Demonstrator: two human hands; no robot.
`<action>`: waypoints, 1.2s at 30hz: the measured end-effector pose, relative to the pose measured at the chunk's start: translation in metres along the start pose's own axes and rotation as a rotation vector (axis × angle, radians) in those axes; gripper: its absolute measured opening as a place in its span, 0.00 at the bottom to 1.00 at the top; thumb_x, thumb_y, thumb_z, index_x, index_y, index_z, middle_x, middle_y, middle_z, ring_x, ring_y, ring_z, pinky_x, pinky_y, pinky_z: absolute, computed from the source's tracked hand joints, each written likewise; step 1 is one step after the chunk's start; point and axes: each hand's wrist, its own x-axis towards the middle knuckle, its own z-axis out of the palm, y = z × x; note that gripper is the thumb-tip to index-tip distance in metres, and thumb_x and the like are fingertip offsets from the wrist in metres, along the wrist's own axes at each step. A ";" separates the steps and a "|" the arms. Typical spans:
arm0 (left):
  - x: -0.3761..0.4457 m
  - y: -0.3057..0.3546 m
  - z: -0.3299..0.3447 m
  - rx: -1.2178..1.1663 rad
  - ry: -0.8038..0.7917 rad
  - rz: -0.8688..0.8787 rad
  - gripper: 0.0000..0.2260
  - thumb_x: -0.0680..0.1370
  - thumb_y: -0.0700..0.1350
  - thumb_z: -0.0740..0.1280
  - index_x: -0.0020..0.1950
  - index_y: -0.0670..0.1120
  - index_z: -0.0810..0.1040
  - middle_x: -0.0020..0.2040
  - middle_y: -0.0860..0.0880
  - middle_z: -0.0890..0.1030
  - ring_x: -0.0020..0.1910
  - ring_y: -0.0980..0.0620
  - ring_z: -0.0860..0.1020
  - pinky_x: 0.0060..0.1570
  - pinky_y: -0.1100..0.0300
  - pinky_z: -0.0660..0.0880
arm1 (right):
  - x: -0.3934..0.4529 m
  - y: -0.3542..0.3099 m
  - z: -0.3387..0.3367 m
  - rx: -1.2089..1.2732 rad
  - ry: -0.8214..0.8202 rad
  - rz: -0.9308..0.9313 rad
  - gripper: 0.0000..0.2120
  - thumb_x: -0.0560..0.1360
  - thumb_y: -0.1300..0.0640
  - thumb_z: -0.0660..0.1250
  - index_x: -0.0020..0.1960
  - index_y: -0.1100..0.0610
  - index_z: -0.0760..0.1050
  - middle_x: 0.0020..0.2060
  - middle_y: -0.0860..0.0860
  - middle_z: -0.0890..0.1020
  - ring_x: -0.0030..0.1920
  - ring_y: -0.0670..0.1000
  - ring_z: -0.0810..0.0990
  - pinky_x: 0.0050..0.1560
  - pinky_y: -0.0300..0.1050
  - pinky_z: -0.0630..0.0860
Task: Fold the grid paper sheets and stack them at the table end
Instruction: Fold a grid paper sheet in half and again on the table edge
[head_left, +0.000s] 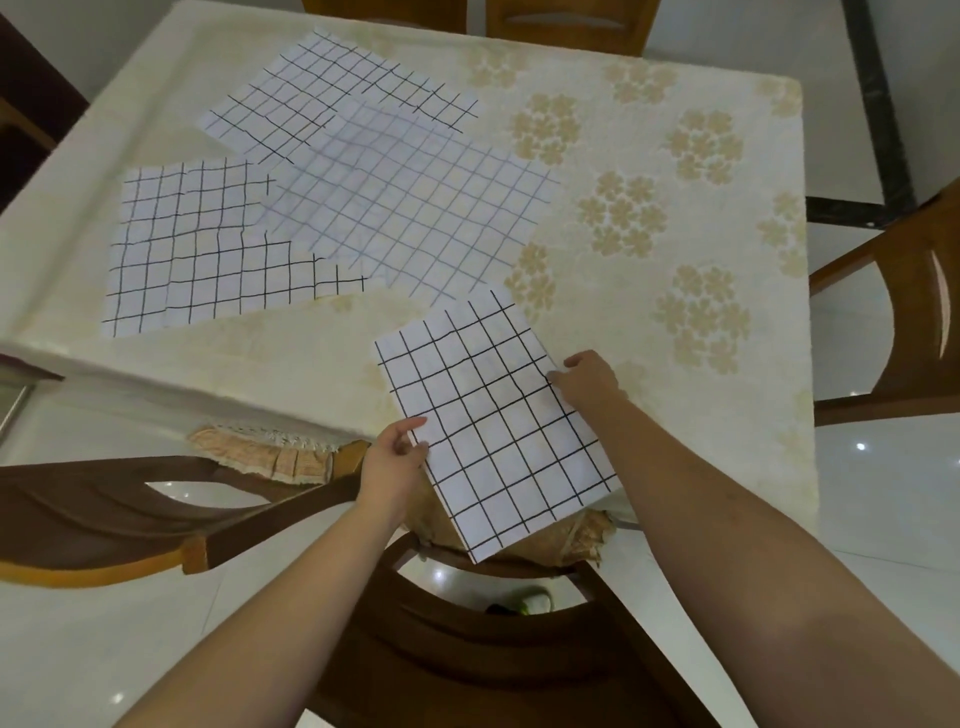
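Two hands hold one grid paper sheet (493, 421) over the counter (649, 338) edge: left hand (392, 462) fingers pinch its left edge, right hand (587, 382) fingers grip its right edge.

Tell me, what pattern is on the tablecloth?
The tablecloth is cream with pale tan flower clusters, seen in the head view.

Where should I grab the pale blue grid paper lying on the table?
Probably by the pale blue grid sheet's near corner, coming from the near side: it lies flat on top of the black-lined sheets, so lifting that free corner should disturb them least.
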 end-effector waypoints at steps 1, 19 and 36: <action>0.001 0.001 -0.002 0.007 -0.001 -0.006 0.16 0.77 0.37 0.67 0.57 0.57 0.79 0.36 0.49 0.67 0.31 0.53 0.66 0.31 0.62 0.70 | 0.000 0.000 0.000 0.003 -0.013 -0.011 0.18 0.73 0.46 0.70 0.57 0.56 0.77 0.50 0.55 0.81 0.55 0.60 0.78 0.61 0.54 0.71; 0.002 0.036 -0.024 -0.018 -0.016 0.112 0.11 0.74 0.40 0.73 0.52 0.54 0.83 0.52 0.45 0.82 0.52 0.48 0.80 0.51 0.59 0.77 | -0.037 0.007 -0.050 0.479 -0.180 0.150 0.36 0.73 0.46 0.72 0.72 0.65 0.65 0.72 0.62 0.67 0.71 0.63 0.65 0.66 0.59 0.65; 0.019 0.205 0.016 0.511 0.101 0.918 0.03 0.73 0.44 0.74 0.46 0.49 0.84 0.37 0.50 0.73 0.34 0.63 0.71 0.39 0.74 0.65 | -0.077 0.007 -0.163 0.728 0.160 -0.248 0.09 0.75 0.49 0.69 0.43 0.54 0.80 0.35 0.48 0.80 0.32 0.45 0.73 0.34 0.41 0.66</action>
